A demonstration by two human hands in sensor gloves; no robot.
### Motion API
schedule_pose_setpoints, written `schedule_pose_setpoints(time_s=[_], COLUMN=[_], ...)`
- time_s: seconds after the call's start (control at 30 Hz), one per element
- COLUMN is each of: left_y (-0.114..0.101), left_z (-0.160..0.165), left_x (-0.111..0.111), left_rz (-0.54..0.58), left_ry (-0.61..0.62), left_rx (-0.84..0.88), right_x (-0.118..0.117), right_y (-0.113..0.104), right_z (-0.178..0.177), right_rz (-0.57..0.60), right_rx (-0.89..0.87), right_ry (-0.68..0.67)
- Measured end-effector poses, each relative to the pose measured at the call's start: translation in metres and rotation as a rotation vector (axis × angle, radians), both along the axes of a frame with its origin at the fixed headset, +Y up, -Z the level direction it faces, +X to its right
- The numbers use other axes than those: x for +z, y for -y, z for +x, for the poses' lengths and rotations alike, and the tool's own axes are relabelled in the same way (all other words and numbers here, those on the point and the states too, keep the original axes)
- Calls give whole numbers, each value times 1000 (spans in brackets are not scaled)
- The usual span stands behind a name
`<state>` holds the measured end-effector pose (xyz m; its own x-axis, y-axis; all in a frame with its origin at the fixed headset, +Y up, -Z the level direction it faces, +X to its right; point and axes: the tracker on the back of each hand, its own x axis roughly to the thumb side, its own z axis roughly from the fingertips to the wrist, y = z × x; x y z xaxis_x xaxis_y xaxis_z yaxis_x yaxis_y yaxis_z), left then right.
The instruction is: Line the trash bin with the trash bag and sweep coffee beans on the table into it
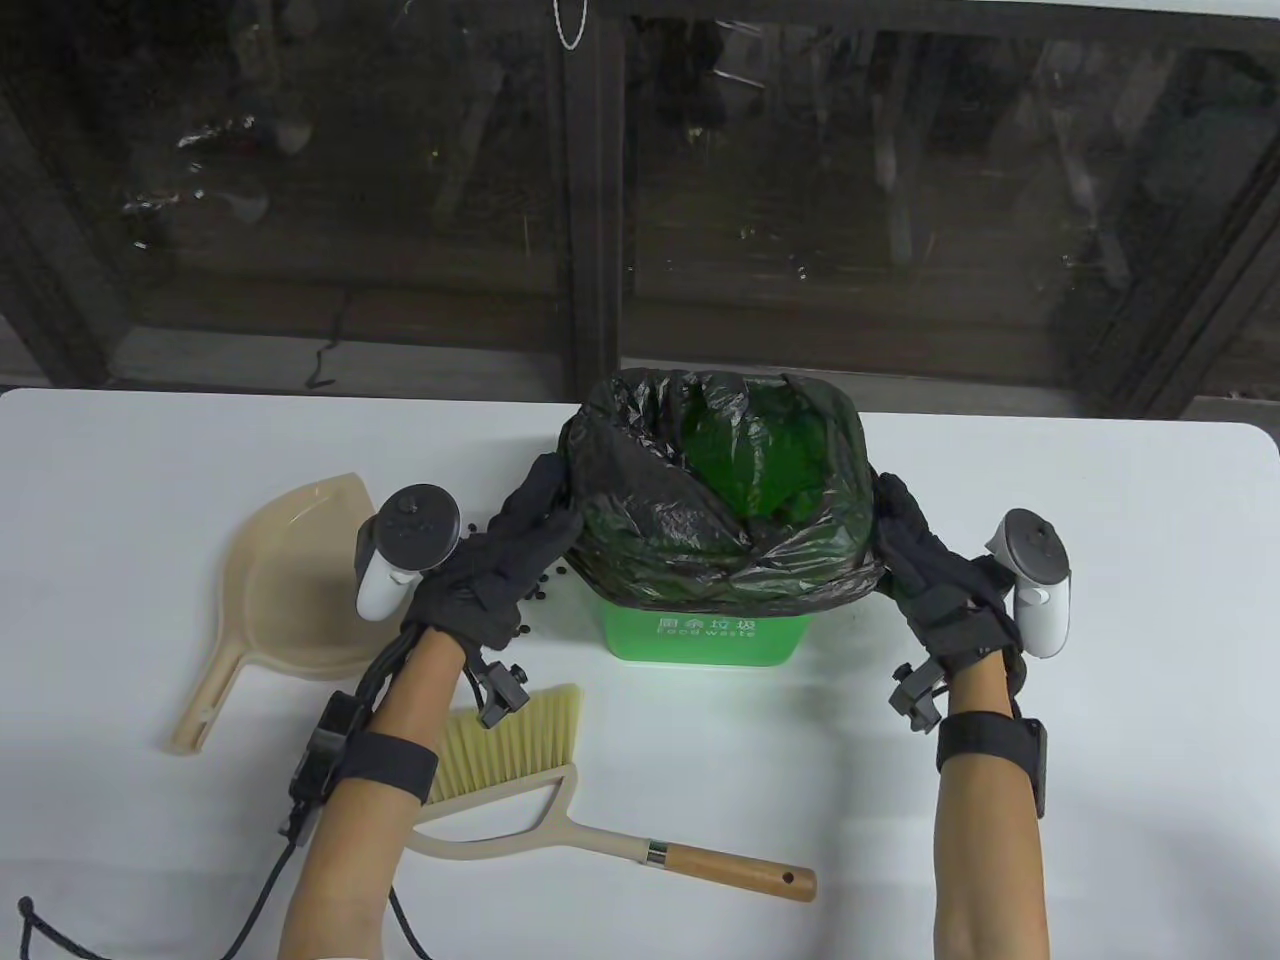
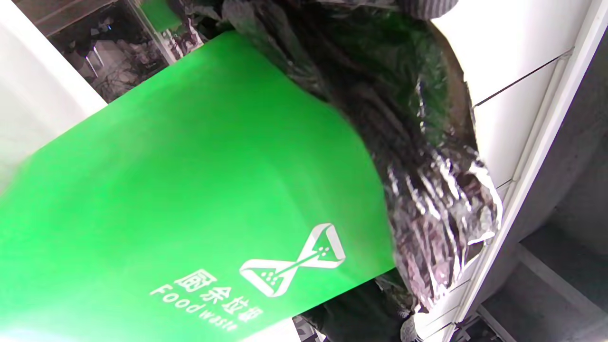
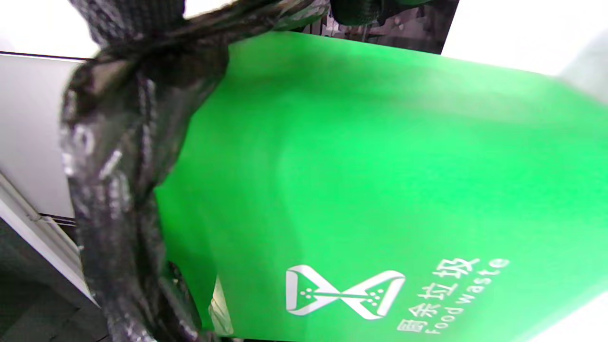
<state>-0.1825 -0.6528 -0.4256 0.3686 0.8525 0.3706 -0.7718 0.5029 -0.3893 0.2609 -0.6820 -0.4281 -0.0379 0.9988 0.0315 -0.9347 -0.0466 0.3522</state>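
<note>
Both hands are on the black bag [image 1: 700, 520], which is draped over the green bin [image 1: 700, 640] sitting between them on the white surface [image 1: 1100, 520]. Left hand [image 1: 500, 570] grips the bag's left edge, right hand [image 1: 930, 570] grips the right. Coffee beans [image 1: 540, 590] lie right by the left hand; the dustpan [image 1: 290, 590] is further left, and the brush [image 1: 560, 790] lies near that forearm.

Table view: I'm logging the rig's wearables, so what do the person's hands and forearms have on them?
Both the left hand and right hand wear black sensor gloves. Each carries a grey-and-white tracker shaped like a VR controller on its back, and a small black wrist camera. Black straps wrap both forearms; no sleeves. A black cable runs from a box on the left strap.
</note>
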Motion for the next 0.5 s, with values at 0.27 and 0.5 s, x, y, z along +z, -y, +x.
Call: schedule_pose_setpoints(time_s=[0.27,0.5], left_y=[20,23], left_z=[-2,-18], left_x=[11,39], left_rz=[-18,42], left_ry=[-10,-47], left_rx=[-194,-255], right_x=[17,52], right_y=[14,23], right_z=[4,10], right_rz=[-68,-16], right_rx=[250,305], right_ry=[20,196])
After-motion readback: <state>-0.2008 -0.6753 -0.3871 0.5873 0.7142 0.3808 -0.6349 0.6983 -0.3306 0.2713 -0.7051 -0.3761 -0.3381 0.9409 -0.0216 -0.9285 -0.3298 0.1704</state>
